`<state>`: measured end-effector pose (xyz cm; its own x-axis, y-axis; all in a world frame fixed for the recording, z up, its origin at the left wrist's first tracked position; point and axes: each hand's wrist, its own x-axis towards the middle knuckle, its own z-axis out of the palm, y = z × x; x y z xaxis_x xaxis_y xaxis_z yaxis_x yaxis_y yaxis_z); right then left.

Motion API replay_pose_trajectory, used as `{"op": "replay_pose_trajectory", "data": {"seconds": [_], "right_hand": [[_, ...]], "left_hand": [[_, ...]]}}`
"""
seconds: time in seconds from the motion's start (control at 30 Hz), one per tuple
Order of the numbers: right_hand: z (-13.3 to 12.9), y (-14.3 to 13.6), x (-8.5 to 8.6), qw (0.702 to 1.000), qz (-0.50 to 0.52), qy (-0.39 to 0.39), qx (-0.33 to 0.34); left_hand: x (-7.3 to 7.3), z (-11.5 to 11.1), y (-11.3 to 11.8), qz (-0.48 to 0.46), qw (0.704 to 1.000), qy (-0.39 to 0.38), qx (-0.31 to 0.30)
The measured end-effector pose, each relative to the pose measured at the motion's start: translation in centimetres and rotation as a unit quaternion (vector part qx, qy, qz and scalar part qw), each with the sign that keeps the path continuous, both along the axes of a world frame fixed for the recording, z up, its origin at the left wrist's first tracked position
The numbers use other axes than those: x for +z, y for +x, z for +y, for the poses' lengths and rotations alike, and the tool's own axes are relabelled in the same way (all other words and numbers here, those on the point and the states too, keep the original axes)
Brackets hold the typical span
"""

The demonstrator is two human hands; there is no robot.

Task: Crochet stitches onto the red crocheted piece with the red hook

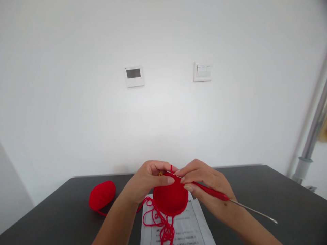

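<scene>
My left fingers (163, 180) are pinching the red piece (171, 199), my right fingers (196, 176) are pinching the hook (216, 193). Lots is looking made — a fat yarn ball (102, 195) is sitting unused.

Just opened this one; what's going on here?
A person works red yarn with both hands. The left hand pinches the red piece, a strand round one finger. The right hand holds the hook, its tip at the piece's upper edge. The ball lies left on the table; loose yarn hangs over the sheet.
</scene>
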<state>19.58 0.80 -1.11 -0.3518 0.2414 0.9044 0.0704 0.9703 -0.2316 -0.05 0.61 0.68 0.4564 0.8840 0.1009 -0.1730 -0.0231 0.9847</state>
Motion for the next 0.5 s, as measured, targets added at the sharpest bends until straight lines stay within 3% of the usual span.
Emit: {"op": "replay_pose_trajectory", "data": {"seconds": [0.3,0.5], "right_hand": [[0.7,-0.38,-0.28,0.992,-0.029,0.119,-0.044],[0.71,0.54,0.43,0.991,-0.047,0.126,-0.02]], "left_hand": [[-0.35,0.2,0.52,0.017,1.0,-0.002,-0.011],[0.13,-0.13,-0.35,0.015,0.998,-0.053,0.007]]}}
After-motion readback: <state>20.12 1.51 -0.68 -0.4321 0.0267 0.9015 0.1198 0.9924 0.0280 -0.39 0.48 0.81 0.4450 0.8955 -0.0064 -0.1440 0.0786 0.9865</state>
